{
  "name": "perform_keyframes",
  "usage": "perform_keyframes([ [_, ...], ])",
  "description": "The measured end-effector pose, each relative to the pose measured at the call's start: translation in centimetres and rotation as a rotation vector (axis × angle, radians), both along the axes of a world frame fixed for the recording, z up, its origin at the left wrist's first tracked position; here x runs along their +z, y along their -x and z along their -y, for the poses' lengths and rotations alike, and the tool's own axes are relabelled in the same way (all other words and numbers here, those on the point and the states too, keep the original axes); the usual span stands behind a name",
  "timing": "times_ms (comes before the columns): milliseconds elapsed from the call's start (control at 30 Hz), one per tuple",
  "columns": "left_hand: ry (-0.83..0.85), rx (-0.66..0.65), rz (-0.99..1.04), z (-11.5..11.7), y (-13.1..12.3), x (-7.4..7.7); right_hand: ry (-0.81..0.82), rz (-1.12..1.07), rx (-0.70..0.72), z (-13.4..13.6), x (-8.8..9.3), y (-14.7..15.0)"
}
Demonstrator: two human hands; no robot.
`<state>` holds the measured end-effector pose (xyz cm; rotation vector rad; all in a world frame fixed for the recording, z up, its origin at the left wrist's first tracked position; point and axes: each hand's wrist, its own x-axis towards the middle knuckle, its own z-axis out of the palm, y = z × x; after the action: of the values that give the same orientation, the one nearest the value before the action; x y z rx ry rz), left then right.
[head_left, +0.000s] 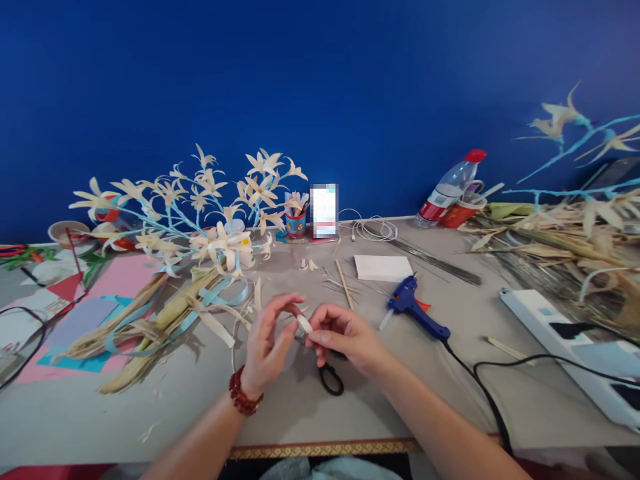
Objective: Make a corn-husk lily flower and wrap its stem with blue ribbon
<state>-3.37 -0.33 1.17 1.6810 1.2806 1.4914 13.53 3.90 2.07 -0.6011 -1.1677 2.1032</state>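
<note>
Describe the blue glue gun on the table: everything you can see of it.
The glue gun looks like blue plastic and lies on the grey table, in front of a white pad. A pale stub sticks out at its lower left end, and a bit of orange shows behind its body. A black cord leaves its handle end and runs toward the near table edge. Nothing grips it: the right hand, to its left, and the left hand pinch a small pale strip.

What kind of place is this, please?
Probably a craft table for handmade flowers: cream husk flowers on pale blue stems, a blue hot-glue gun, and a heap of dried tan husks. The left hand and right hand pinch a small pale strip.
</note>
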Motion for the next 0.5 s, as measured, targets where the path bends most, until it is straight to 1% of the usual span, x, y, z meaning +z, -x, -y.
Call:
perform_keyframes([
  [67,0.165,-0.117,0.219,-0.07,-0.33,-0.01,-0.028,0.023,-0.014,-0.09,-0.13,-0.02],
  [100,0.213,-0.167,0.293,-0.10,-0.46,-0.01,-0.043,0.037,-0.014,-0.15,-0.20,-0.01],
  [200,0.289,-0.249,0.418,-0.13,-0.67,0.07,-0.094,0.082,-0.006,-0.26,-0.34,0.03],
  [333,0.377,-0.298,0.521,-0.15,-0.65,0.34,-0.146,0.109,0.017,-0.30,-0.33,0.00],
  [500,0.416,-0.284,0.540,-0.26,-0.52,0.55,-0.169,0.140,0.059,-0.45,-0.21,-0.26],
])
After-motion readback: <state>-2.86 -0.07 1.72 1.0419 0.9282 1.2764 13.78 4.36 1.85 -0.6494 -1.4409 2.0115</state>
